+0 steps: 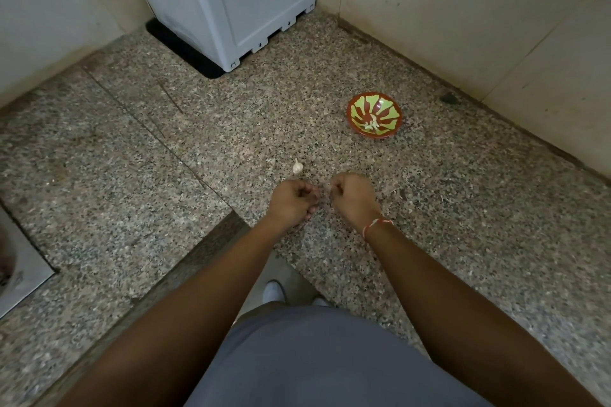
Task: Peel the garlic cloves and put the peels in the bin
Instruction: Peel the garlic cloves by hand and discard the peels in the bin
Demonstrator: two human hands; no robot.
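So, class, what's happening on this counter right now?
A person stands at a speckled granite counter with both hands held close together, fingers curled. The left hand and right hand seem to be working on something small between them, probably a clove, though it is hidden. A whole white garlic bulb lies just beyond the hands. Farther right sits a red and green patterned bowl holding a few pale pieces. A grey plastic box stands in the corner.

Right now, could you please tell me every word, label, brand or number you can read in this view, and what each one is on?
None can be read.
The grey appliance shows no legible label or brand.
The red and green bowl carries only a pattern.
The granite counter bears no writing.
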